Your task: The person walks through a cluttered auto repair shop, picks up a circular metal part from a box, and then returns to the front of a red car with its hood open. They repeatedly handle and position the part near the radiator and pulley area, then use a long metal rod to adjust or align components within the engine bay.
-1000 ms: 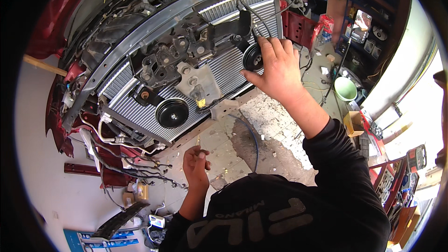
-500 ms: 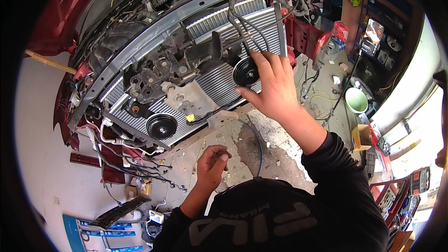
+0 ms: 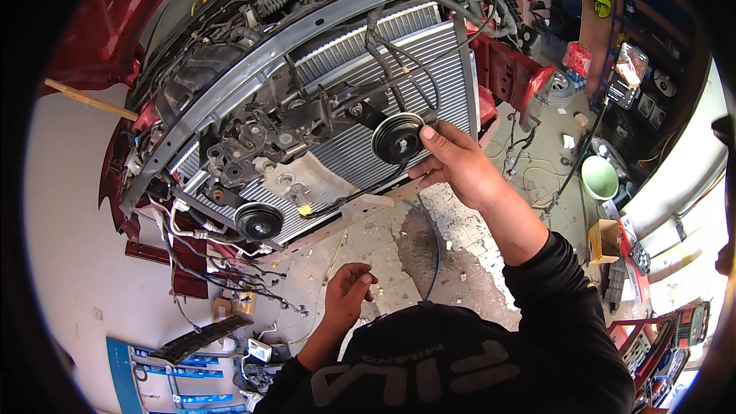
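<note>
Horn [image 3: 398,140] is touched at three o'clock by the right hand [image 3: 469,172]; whether fingers pinch cannot be told. Toward seven, the left hand's [image 3: 347,290] fingers are curled in.

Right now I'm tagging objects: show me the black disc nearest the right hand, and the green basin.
Black disc [image 3: 394,140]: head view, on its front face.
Green basin [image 3: 599,177]: head view, on its inner surface.

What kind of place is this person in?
It's probably a car repair workshop. The front of a red car is stripped open, so its silver radiator shows, and bunches of loose wires hang at one corner.
</note>
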### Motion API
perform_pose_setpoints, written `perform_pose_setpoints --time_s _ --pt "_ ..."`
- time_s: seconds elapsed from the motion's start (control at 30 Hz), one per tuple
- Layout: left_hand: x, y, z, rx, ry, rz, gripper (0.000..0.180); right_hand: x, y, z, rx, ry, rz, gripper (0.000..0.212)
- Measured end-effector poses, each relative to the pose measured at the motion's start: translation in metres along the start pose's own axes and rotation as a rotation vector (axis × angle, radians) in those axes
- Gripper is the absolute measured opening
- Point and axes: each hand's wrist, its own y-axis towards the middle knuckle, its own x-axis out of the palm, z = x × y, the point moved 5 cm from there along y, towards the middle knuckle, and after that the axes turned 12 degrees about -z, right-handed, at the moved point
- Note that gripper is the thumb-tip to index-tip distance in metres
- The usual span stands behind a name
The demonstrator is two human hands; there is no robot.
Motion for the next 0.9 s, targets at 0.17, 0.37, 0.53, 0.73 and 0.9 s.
perform_pose_setpoints --time_s 0.17,0.37,0.53,0.73,0.9 --pt "0.0 -0.004 -0.003 0.001 0.002 0.019 0.028 -0.003 0.01 -0.019 -0.215 -0.08 0.024 0.042" --pt "-0.003 -0.006 -0.004 -0.003 -0.005 0.043 0.029 -0.013 0.024 -0.061 -0.414 -0.266 -0.073 0.041" --pt "-0.002 -0.006 -0.006 0.001 -0.019 0.037 0.029 -0.012 0.031 -0.078 -0.36 -0.288 -0.12 0.042" --pt "-0.004 -0.006 -0.005 0.007 0.005 0.024 0.03 -0.021 0.029 -0.102 -0.223 -0.397 -0.186 0.044" --pt "-0.001 -0.003 -0.003 -0.03 0.066 0.009 0.029 -0.035 0.039 -0.118 -0.08 -0.569 -0.218 0.042"
